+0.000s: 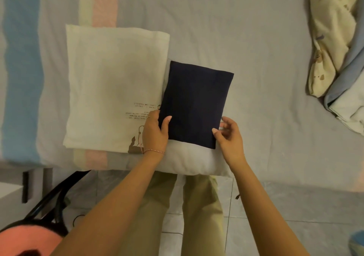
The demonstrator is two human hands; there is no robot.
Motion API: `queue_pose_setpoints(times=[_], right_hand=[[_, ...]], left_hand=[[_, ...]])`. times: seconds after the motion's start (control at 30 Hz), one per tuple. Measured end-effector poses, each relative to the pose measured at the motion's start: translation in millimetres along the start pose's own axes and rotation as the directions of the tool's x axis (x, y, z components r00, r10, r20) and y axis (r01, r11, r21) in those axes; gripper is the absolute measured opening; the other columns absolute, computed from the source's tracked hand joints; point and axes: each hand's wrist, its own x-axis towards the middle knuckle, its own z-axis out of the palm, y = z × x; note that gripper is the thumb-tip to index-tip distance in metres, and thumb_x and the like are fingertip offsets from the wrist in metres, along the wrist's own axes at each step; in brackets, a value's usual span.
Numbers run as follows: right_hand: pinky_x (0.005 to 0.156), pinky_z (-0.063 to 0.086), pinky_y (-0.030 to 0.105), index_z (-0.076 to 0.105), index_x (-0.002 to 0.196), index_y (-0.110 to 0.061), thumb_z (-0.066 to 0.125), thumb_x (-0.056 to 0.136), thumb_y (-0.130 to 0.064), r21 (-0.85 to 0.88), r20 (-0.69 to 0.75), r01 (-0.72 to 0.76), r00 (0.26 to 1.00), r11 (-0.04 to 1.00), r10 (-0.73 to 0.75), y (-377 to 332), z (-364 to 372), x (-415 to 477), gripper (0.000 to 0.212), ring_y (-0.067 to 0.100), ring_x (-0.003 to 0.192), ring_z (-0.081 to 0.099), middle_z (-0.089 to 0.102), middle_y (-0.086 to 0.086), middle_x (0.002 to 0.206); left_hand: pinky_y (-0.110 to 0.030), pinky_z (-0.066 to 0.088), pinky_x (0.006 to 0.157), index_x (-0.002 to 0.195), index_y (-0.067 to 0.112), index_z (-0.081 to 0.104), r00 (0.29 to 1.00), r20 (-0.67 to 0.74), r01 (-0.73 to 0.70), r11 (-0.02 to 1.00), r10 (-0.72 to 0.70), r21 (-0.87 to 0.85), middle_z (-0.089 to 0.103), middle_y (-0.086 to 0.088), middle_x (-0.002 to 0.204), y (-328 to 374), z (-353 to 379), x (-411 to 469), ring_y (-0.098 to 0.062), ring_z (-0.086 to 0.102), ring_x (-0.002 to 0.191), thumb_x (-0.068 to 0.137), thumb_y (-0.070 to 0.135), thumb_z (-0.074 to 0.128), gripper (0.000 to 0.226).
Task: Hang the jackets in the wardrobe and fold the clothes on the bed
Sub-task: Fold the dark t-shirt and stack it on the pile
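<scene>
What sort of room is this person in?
Probably a bedroom. There is a bed above a tiled floor, a bunched duvet at its right side, and a folded cream shirt lying on it beside a folded dark garment.

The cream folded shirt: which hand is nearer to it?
Left. The left hand overlaps a corner of the cream shirt, gripping the navy cloth; the right hand pinches that cloth's opposite edge, off the shirt.
</scene>
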Motion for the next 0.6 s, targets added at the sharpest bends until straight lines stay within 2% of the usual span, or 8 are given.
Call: queue_pose_setpoints(times=[0.1,0.2,0.3,0.43,0.47,0.53,0.57,0.6], right_hand=[[0.082,0.051,0.019,0.041,0.134,-0.017,0.062,0.090,-0.021,0.087,0.068,-0.071,0.996,0.994,0.065,-6,3,2,0.049,0.013,0.102,0.060,0.059,0.003,0.120],[0.076,0.054,0.018,0.040,0.135,-0.020,0.067,0.087,-0.026,0.234,0.178,-0.181,0.974,0.955,0.141,-18,6,4,0.056,0.011,0.105,0.060,0.057,-0.001,0.126],[0.085,0.054,0.025,0.041,0.136,-0.021,0.066,0.087,-0.025,0.247,0.258,-0.198,0.957,0.949,0.133,-34,7,5,0.055,0.013,0.108,0.060,0.057,-0.001,0.127],[0.080,0.055,0.028,0.047,0.124,-0.020,0.061,0.087,-0.012,0.316,0.295,-0.219,0.948,0.923,0.123,-66,5,-2,0.040,0.017,0.102,0.062,0.062,-0.001,0.114],[0.080,0.056,0.030,0.049,0.123,-0.020,0.059,0.087,-0.010,0.348,0.301,-0.241,0.944,0.906,0.136,-73,4,-5,0.038,0.019,0.102,0.062,0.062,0.001,0.112],[0.082,0.057,0.036,0.049,0.124,-0.018,0.056,0.088,-0.009,0.400,0.341,-0.297,0.926,0.867,0.159,-86,1,-13,0.038,0.023,0.104,0.062,0.063,0.004,0.115],[0.081,0.057,0.037,0.049,0.126,-0.017,0.055,0.088,-0.008,0.428,0.366,-0.320,0.916,0.845,0.162,-93,0,-16,0.039,0.024,0.104,0.063,0.063,0.007,0.116],[0.079,0.057,0.037,0.050,0.126,-0.016,0.054,0.088,-0.008,0.465,0.389,-0.343,0.907,0.816,0.159,-99,-1,-20,0.039,0.026,0.104,0.063,0.063,0.009,0.116]], left_hand=[[-0.024,0.043,0.089,0.125,0.004,0.051,0.998,-0.021,-0.064,0.998,0.065,0.030,0.055,-0.012,0.122,-4,1,-3,-0.023,0.053,0.110,0.093,0.029,0.053,0.040],[-0.026,0.043,0.087,0.132,0.010,0.046,0.993,0.009,-0.118,0.975,0.118,0.189,0.047,-0.009,0.130,-7,1,4,-0.022,0.048,0.114,0.093,0.035,0.053,0.047],[-0.031,0.043,0.090,0.132,0.011,0.047,0.988,0.048,-0.152,0.960,0.145,0.235,0.049,-0.010,0.127,-6,-4,13,-0.025,0.048,0.113,0.092,0.037,0.053,0.048],[-0.039,0.046,0.080,0.105,0.015,0.058,0.933,0.349,-0.177,0.954,0.085,0.241,0.061,-0.010,0.091,-7,-15,30,-0.031,0.057,0.091,0.086,0.051,0.046,0.043],[-0.037,0.047,0.080,0.101,0.015,0.059,0.895,0.443,-0.151,0.972,0.057,0.179,0.063,-0.008,0.090,-4,-20,33,-0.027,0.059,0.090,0.085,0.052,0.046,0.043],[-0.019,0.049,0.080,0.112,0.015,0.059,0.794,0.607,0.044,0.998,-0.002,-0.055,0.064,0.000,0.104,9,-33,29,-0.009,0.059,0.092,0.092,0.039,0.053,0.031],[-0.011,0.047,0.080,0.116,0.017,0.056,0.750,0.661,0.171,0.970,-0.014,-0.173,0.062,0.006,0.108,16,-41,25,0.000,0.057,0.093,0.094,0.029,0.053,0.026],[-0.010,0.047,0.082,0.117,0.021,0.054,0.716,0.698,0.288,0.916,-0.013,-0.278,0.061,0.010,0.110,22,-46,20,0.002,0.057,0.095,0.094,0.023,0.052,0.023]])
